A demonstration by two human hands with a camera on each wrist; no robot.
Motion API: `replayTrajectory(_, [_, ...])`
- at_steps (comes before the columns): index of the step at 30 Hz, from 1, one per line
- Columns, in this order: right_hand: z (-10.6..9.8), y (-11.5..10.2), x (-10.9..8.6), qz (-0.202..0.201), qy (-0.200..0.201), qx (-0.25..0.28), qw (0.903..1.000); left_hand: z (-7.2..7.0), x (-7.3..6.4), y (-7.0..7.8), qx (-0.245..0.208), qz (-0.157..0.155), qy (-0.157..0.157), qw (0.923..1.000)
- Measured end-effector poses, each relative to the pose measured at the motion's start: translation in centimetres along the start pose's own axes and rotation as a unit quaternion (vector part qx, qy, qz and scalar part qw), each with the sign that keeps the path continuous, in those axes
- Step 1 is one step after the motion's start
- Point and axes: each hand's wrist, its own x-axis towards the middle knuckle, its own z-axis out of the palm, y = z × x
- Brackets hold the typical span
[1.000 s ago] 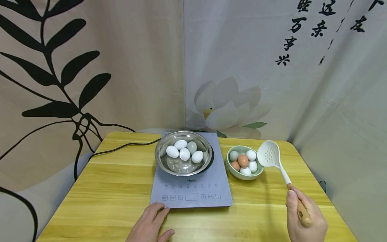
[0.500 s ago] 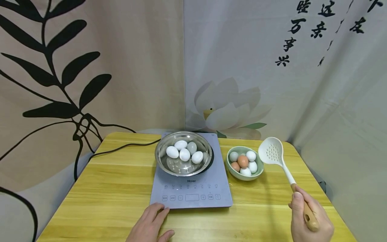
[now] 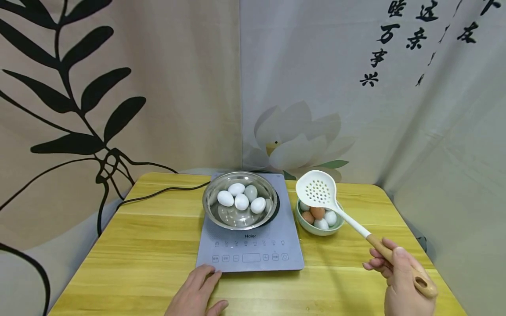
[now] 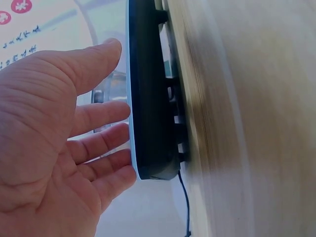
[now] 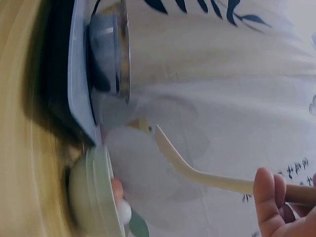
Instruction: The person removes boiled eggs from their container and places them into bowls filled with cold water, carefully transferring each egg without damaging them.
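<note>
Fingers of your right hand (image 3: pixel 405 289): clamped on the spoon (image 3: pixel 357 226), thumb against it. Fingers of your left hand (image 3: pixel 197 292): uncurled, gripping nothing, tips at the front edge of the cooker (image 3: pixel 253 248) near its left corner, thumb held apart. Change over the last half second: the spoon has swung left, from beside the bowl (image 3: pixel 321 232) to overlap its far side in the head view, hiding some eggs (image 3: pixel 317 213) there. Right wrist view puts it above rim height, touching neither bowl nor pan (image 3: pixel 242 224). Your left hand has not shifted. Pan, on the cooker: five eggs, unchanged. Bowl: full count not possible now. Spoon bare, holes visible. Inference: repositioning only, no egg transferred; the tool is better placed between the two vessels.
</note>
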Motion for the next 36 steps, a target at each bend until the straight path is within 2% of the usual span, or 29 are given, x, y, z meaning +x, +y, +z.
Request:
replayTrajectory(2, [0.7, 0.0, -0.2, 0.014, -0.036, -0.016, 0.9991, 0.1, -0.1, -0.1, 0.003, 0.005, 0.009, 0.9999])
replayTrajectory(4, [1.5, 0.0, -0.5, 0.011, -0.080, -0.036, 0.9961, 0.3, -0.1, -0.2, 0.009, 0.012, 0.019, 0.9997])
replayTrajectory(7, [2.9, 0.2, -0.9, -0.031, -0.154, -0.049, 0.9863, 0.4, -0.2, -0.3, 0.015, 0.018, 0.026, 0.9994])
replayTrajectory(10, [4.5, 0.6, -1.3, -0.101, -0.230, -0.032, 0.9674, 0.5, -0.2, -0.3, 0.014, 0.017, 0.022, 0.9995])
replayTrajectory(13, [6.2, 1.4, -1.3, -0.193, -0.300, 0.007, 0.9343, 0.4, -0.2, -0.2, 0.009, 0.013, 0.015, 0.9998])
replayTrajectory(16, [7.9, 2.2, -1.3, -0.277, -0.342, 0.038, 0.8971, 0.4, -0.1, -0.2, 0.010, 0.014, 0.016, 0.9997])
replayTrajectory(19, [9.5, 2.9, -1.2, -0.356, -0.352, 0.019, 0.8654, 0.5, -0.1, -0.2, 0.019, 0.024, 0.031, 0.9991])
replayTrajectory(21, [10.5, 3.2, -1.0, -0.410, -0.356, 0.013, 0.8397, 0.5, -0.1, -0.3, 0.025, 0.031, 0.043, 0.9983])
replayTrajectory(26, [12.6, 3.5, -0.9, -0.525, -0.350, -0.015, 0.7755, 0.4, 0.0, -0.4, 0.022, 0.035, 0.041, 0.9983])
replayTrajectory(31, [14.0, 3.9, -1.1, -0.593, -0.339, -0.058, 0.7282, 0.4, -0.1, -0.3, 0.029, 0.035, 0.045, 0.9979])
replayTrajectory(36, [14.8, 4.1, -1.3, -0.634, -0.338, -0.087, 0.6903, 0.4, -0.2, -0.4, 0.039, 0.039, 0.061, 0.9966])
